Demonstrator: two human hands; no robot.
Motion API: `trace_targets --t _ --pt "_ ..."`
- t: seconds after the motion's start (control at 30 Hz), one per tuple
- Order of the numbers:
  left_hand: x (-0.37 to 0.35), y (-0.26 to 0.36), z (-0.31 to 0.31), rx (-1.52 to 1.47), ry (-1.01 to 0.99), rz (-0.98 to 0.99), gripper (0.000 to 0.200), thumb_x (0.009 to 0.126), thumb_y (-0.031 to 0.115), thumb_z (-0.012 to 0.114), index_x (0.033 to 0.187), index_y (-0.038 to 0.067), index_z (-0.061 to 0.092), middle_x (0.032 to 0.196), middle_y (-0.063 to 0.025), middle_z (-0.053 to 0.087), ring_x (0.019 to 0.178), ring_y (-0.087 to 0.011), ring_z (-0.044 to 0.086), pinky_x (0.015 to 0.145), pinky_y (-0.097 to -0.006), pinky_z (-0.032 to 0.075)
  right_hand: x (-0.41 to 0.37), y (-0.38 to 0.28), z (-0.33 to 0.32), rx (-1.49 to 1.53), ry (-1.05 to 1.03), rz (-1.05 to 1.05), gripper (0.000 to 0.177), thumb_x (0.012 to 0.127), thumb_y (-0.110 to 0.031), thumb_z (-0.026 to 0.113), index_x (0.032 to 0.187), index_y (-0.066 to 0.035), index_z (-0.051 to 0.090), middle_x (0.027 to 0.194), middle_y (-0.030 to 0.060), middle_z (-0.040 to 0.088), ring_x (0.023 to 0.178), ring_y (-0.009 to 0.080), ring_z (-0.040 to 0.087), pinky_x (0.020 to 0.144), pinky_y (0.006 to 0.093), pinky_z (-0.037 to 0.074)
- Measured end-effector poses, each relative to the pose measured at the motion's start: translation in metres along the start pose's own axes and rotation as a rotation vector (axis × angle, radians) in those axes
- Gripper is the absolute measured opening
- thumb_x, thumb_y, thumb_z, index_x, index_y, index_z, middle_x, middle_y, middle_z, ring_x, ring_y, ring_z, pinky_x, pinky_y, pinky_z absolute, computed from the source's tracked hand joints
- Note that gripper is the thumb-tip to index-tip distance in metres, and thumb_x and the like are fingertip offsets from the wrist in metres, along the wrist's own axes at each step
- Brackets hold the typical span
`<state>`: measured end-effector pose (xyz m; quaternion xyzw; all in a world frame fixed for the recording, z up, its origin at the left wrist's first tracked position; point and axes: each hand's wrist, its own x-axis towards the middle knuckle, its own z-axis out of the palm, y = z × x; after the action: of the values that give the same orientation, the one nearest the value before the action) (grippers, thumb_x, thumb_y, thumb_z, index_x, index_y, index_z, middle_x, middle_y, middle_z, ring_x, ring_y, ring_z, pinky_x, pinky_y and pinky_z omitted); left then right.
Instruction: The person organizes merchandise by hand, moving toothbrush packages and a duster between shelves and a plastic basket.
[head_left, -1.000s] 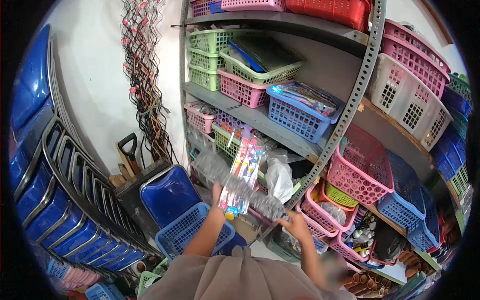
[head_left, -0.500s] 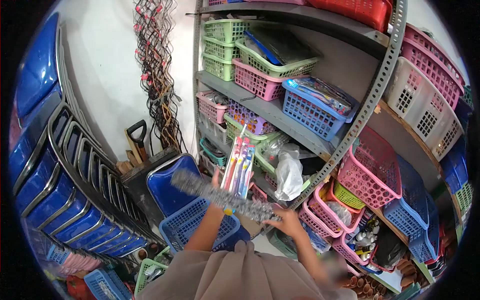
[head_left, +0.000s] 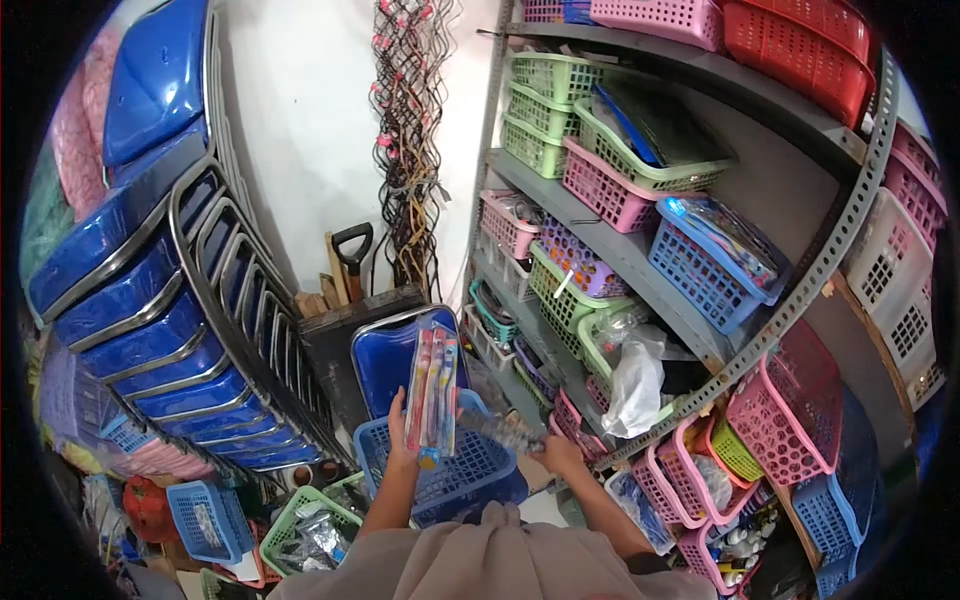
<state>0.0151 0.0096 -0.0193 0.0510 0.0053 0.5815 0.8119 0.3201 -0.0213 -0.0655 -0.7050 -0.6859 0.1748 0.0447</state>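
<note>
My left hand (head_left: 402,430) is closed around a clear pack of long, colourful toothbrush-like sticks (head_left: 433,385), held upright. Behind the pack are a blue chair seat (head_left: 370,375) and a blue plastic basket (head_left: 372,450). To the right, my right hand (head_left: 558,457) grips one end of a grey fuzzy duster (head_left: 505,432), which is smeared by motion. Its other end points left toward the pack, over the blue basket.
Stacked blue chairs (head_left: 150,310) with metal frames stand on the left. A metal shelf (head_left: 620,265) on the right bears several plastic baskets. A green basket (head_left: 290,525) of packaged items sits low at the left. A white plastic bag (head_left: 635,385) hangs over the lower shelf.
The duster has swept from across the front of the pack to its right side. My view has turned left, and the pack is lower, before the blue chair seat.
</note>
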Motion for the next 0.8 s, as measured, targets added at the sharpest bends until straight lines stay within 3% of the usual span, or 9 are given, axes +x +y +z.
trace_targets --t 0.07,0.27,0.37,0.43,0.47,0.53,0.57,0.67,0.8 --pt "-0.007 0.003 0.003 0.018 -0.013 0.022 0.069 0.093 0.049 0.044 0.144 0.005 0.032 0.140 -0.0236 0.040 0.127 -0.0400 0.043 0.103 -0.0580 0.034 0.015 -0.001 0.027 -0.131 -0.139 -0.198 0.046 0.074 -0.045 0.070 0.106 -0.013 0.065 0.099 0.0153 0.068 0.090 0.0338 0.065 0.075 0.0464 0.051" --pt "-0.018 0.000 0.005 -0.041 0.034 0.022 0.067 0.094 0.046 0.038 0.145 0.004 0.029 0.141 -0.0243 0.039 0.129 -0.0394 0.041 0.106 -0.0591 0.030 0.040 -0.033 0.071 -0.093 -0.226 -0.309 0.054 0.077 -0.043 0.069 0.120 -0.013 0.059 0.104 0.0143 0.065 0.100 0.0324 0.061 0.078 0.0452 0.050" --pt "-0.021 -0.005 0.007 0.074 0.004 0.009 0.066 0.094 0.043 0.040 0.145 0.002 0.030 0.140 -0.0254 0.040 0.126 -0.0386 0.045 0.104 -0.0573 0.033 0.041 -0.037 0.074 -0.059 -0.012 -0.492 0.044 0.084 -0.038 0.064 0.118 -0.011 0.060 0.106 0.0155 0.064 0.101 0.0338 0.060 0.079 0.0452 0.050" --pt "-0.017 -0.011 0.008 0.165 -0.014 -0.014 0.066 0.094 0.042 0.041 0.144 0.001 0.030 0.138 -0.0254 0.043 0.123 -0.0374 0.047 0.103 -0.0541 0.036 0.040 -0.047 0.061 0.318 0.111 -0.548 0.037 0.092 -0.037 0.057 0.113 -0.007 0.061 0.098 0.0119 0.065 0.089 0.0265 0.063 0.075 0.0389 0.051" --pt "-0.014 -0.014 0.007 0.355 0.014 -0.017 0.063 0.093 0.039 0.043 0.142 0.000 0.033 0.132 -0.0243 0.048 0.118 -0.0354 0.051 0.100 -0.0494 0.040 0.037 -0.053 0.051 0.322 0.130 -0.522 0.037 0.092 -0.037 0.057 0.113 -0.007 0.061 0.098 0.0119 0.065 0.089 0.0265 0.063 0.075 0.0389 0.051" --pt "-0.007 -0.025 0.003 0.546 0.025 -0.049 0.061 0.092 0.036 0.046 0.140 -0.001 0.036 0.127 -0.0232 0.053 0.113 -0.0334 0.055 0.097 -0.0446 0.044 0.024 -0.069 0.017 1.061 -0.148 -0.311 0.038 0.097 -0.040 0.050 0.104 -0.004 0.062 0.092 0.0061 0.064 0.078 0.0152 0.061 0.069 0.0295 0.049" --pt "-0.002 -0.032 -0.001 0.543 0.100 -0.079 0.060 0.089 0.034 0.048 0.137 -0.001 0.039 0.120 -0.0225 0.057 0.106 -0.0324 0.059 0.090 -0.0423 0.048 0.016 -0.074 -0.003 1.188 -0.250 -0.213 0.040 0.098 -0.043 0.047 0.102 -0.006 0.060 0.089 0.0030 0.063 0.073 0.0078 0.058 0.066 0.0226 0.046" --pt "0.016 -0.057 -0.005 0.365 0.050 -0.191 0.054 0.082 0.025 0.049 0.128 -0.003 0.047 0.110 -0.0205 0.061 0.095 -0.0311 0.063 0.083 -0.0416 0.052 -0.014 -0.082 -0.054 1.282 -0.266 -0.136 0.038 0.097 -0.044 0.048 0.104 -0.008 0.058 0.089 0.0045 0.063 0.073 0.0089 0.058 0.065 0.0224 0.046" --pt "0.024 -0.086 0.023 0.444 0.030 -0.314 0.055 0.085 0.027 0.051 0.130 -0.004 0.044 0.114 -0.0186 0.059 0.100 -0.0289 0.061 0.089 -0.0388 0.048 -0.026 -0.066 -0.066 1.404 -0.191 -0.047 0.040 0.094 -0.032 0.060 0.122 -0.005 0.050 0.109 0.0040 0.061 0.096 0.0096 0.059 0.084 0.0260 0.048"
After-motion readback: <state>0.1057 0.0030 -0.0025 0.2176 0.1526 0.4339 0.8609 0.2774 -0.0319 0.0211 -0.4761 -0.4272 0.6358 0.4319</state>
